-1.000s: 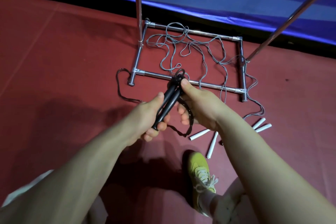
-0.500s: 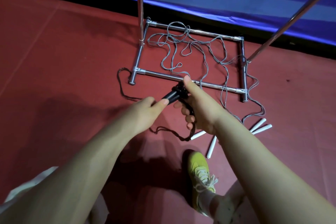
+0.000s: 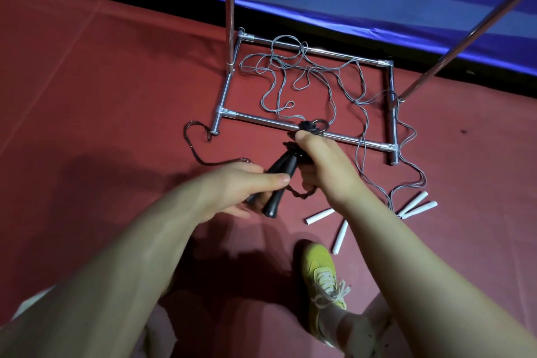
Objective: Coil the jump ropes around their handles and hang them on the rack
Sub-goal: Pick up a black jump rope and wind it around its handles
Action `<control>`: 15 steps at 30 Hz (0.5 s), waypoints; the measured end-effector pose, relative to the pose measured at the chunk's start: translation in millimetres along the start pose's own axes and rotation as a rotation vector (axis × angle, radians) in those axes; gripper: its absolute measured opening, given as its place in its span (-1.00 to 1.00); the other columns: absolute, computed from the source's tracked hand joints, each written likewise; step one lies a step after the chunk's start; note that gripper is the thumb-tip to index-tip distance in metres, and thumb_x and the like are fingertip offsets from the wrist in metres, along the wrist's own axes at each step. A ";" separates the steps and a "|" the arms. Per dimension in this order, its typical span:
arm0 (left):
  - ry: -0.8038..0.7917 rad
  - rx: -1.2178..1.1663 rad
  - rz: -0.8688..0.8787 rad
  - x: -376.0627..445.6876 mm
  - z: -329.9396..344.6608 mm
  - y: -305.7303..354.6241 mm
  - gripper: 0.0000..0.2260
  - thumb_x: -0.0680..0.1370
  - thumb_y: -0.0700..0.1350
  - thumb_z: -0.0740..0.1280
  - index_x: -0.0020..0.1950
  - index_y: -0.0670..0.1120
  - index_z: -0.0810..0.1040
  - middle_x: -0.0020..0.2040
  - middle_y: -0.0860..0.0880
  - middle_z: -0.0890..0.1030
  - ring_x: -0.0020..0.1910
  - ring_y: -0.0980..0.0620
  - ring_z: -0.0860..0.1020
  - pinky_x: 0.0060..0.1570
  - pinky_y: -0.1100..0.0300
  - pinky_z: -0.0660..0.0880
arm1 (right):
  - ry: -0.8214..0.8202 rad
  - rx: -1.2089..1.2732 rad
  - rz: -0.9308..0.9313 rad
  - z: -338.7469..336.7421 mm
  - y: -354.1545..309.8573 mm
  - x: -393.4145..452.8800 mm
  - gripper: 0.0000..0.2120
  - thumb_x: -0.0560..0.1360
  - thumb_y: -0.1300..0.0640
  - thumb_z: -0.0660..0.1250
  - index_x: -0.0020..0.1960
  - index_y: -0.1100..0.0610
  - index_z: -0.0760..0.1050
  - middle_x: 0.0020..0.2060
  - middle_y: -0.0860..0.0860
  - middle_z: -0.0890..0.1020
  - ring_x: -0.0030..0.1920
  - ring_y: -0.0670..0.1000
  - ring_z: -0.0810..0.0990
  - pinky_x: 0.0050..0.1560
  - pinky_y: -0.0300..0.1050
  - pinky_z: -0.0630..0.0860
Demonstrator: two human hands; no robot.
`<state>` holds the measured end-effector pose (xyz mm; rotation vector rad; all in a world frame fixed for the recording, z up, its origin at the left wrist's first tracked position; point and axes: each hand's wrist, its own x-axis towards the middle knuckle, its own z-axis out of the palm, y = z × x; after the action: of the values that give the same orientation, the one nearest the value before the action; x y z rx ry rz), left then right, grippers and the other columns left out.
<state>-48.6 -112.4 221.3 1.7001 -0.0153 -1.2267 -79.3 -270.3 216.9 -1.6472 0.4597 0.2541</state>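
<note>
At centre frame, the left hand (image 3: 232, 192) grips the lower ends of the black handles (image 3: 279, 177), thumb laid across them. Right hand (image 3: 322, 166), at 2 o'clock from it, closes its grip on black rope (image 3: 308, 126) at their top. Grey ropes (image 3: 293, 78) sprawl over the rack (image 3: 261, 118) base at 12 o'clock.

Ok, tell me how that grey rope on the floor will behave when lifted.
The thin grey cord lies in loose tangled loops over the metal rack base, so it is probably floppy and may snag. Its white tube handles look light and may dangle.
</note>
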 end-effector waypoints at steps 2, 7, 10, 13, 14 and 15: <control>-0.213 -0.205 0.017 -5.8 -2.6 0.9 -0.68 0.36 0.08 0.43 -0.04 -0.12 0.62 -0.17 -0.09 0.68 -0.15 -0.03 0.66 0.09 -0.09 0.51 | -0.050 0.173 -0.011 -0.2 -3.4 -1.3 -0.67 0.22 -0.18 0.28 -0.29 0.09 0.38 -0.50 0.07 0.34 -0.53 0.00 0.29 -0.47 -0.16 0.22; -0.693 -0.698 0.054 -5.5 2.1 -3.6 -0.42 0.35 0.28 0.38 0.07 -0.20 0.63 -0.20 -0.13 0.63 -0.23 -0.11 0.62 -0.18 0.03 0.58 | -0.208 0.565 -0.012 -4.5 -10.2 -4.4 -0.53 0.11 -0.05 0.36 -0.11 0.22 0.39 -0.36 0.10 0.38 -0.64 -0.11 0.32 -0.60 -0.33 0.29; -0.635 -0.703 0.028 -6.4 5.0 0.2 -0.45 0.43 0.31 0.18 -0.07 -0.17 0.61 -0.43 -0.01 0.44 -0.46 0.04 0.42 -0.43 0.24 0.40 | -0.429 0.565 -0.059 -5.5 -9.5 -3.2 -0.37 0.08 -0.23 0.51 -0.11 0.23 0.49 -0.42 0.12 0.39 -0.57 -0.03 0.41 -0.49 -0.28 0.38; -0.510 -0.664 0.024 -5.4 3.3 4.3 -0.48 0.48 0.29 0.06 -0.11 -0.15 0.51 -0.46 0.02 0.35 -0.51 0.09 0.32 -0.49 0.29 0.25 | -0.437 0.519 0.019 -9.2 -9.9 -1.7 -0.39 0.33 -0.35 0.29 -0.08 0.23 0.48 -0.43 0.14 0.40 -0.50 0.02 0.45 -0.42 -0.23 0.43; -0.464 -0.637 0.021 -4.8 3.3 5.3 -0.49 0.47 0.28 0.05 -0.11 -0.14 0.50 -0.47 0.03 0.34 -0.52 0.10 0.31 -0.50 0.28 0.21 | -0.423 0.467 0.058 -11.0 -10.1 -1.3 -0.40 0.41 -0.35 0.16 -0.12 0.24 0.44 -0.46 0.13 0.40 -0.48 0.02 0.44 -0.40 -0.22 0.42; -0.421 -0.611 0.019 -3.8 3.8 5.5 -0.50 0.46 0.27 0.06 -0.13 -0.14 0.51 -0.47 0.04 0.34 -0.53 0.10 0.29 -0.50 0.28 0.18 | -0.419 0.401 0.100 -12.5 -10.1 -0.7 -0.40 0.47 -0.34 0.06 -0.17 0.23 0.41 -0.47 0.11 0.40 -0.46 0.02 0.42 -0.39 -0.21 0.42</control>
<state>-50.5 -115.9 227.9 0.9018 0.0812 -1.3802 -76.7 -281.8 227.9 -1.1418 0.2513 0.5332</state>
